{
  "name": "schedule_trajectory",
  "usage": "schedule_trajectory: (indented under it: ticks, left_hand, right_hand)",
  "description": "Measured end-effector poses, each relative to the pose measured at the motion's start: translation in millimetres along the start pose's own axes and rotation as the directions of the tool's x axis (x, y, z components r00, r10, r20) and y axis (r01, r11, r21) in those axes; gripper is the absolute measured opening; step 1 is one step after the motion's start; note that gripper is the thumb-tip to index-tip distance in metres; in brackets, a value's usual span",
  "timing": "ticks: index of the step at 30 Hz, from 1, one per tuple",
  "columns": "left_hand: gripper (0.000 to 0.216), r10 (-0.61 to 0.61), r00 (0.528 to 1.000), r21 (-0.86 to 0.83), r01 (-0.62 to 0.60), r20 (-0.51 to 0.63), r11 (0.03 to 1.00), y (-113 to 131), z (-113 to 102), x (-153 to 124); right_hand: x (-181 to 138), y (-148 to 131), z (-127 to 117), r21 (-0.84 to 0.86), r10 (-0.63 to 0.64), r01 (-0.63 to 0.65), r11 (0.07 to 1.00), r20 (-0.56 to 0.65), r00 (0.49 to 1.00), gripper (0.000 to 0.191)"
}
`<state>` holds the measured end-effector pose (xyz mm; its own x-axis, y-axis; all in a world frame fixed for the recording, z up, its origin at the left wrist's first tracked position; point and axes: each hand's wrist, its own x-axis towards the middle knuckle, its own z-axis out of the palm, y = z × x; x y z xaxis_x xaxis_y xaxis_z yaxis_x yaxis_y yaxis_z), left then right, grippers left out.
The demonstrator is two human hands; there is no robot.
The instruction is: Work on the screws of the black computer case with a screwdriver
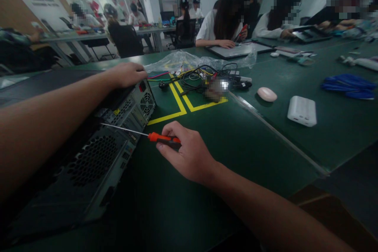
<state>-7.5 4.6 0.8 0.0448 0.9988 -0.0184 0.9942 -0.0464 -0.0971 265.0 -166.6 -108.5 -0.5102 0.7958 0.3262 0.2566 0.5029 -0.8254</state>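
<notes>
Gripped screwdriver point(154, 137) w/ R hand point(189, 151); rested L hand point(128, 75) on PC case point(94, 159), couldn't tell finger grip; looked heavy, stiff; prob. best held by edges.

Head view looks forward and down, hands point(191, 152) point(128, 75) near

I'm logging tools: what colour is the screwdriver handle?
The screwdriver handle is orange with dark sections, in the head view.
</notes>
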Motion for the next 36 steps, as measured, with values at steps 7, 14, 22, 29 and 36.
schedule_trajectory:
  ticks: [7, 14, 22, 29, 36]
  left_hand:
    - [0.084, 0.009, 1.0, -0.009, -0.009, -0.008, 1.0, 3.0, -0.2, -2.7]
    - [0.085, 0.006, 1.0, -0.018, -0.006, -0.004, 1.0, 2.7, -0.8, -2.4]
    - [0.079, 0.001, 1.0, 0.057, -0.002, 0.009, 0.998, 3.3, -0.5, -2.0]
    - [0.081, 0.015, 1.0, 0.008, -0.015, -0.003, 1.0, 5.1, -0.1, -3.5]
    - [0.08, 0.001, 1.0, 0.027, -0.001, -0.004, 1.0, 5.6, 0.4, -2.7]
  right_hand:
    - [0.3, 0.4, 0.0, 0.013, -0.013, 0.014, 1.0, -0.021, 1.0, 0.015]
    - [-0.4, -0.3, -1.1, 0.008, -0.026, 0.027, 1.0, -0.04, 0.999, 0.016]
    - [0.3, 1.4, -0.8, 0.004, -0.056, 0.056, 0.998, -0.088, 0.995, 0.018]
    - [0.6, 1.7, 1.4, 0.017, -0.065, 0.066, 0.998, -0.035, 0.997, 0.027]
    - [-0.3, 1.7, 2.1, 0.022, -0.016, 0.016, 1.0, -0.02, 1.0, 0.023]
